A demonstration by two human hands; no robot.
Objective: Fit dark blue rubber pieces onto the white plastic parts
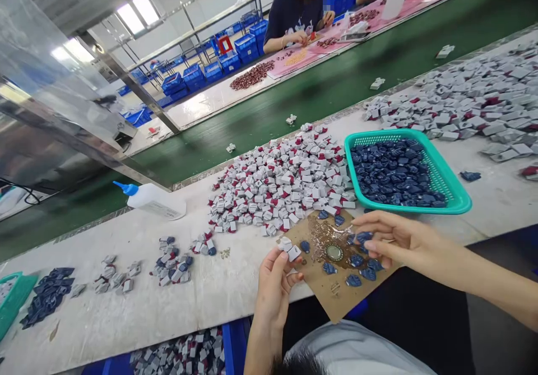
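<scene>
Head view: left hand (273,285) is pinching a small, blocky grey-white plastic-looking piece (288,248) by the brown square board's (336,308) left side, while right hand (401,243) is fingering a small dark-blue piece (363,237) well to its right, long axis unclear.

Forward-down head view, seemingly tilted
</scene>
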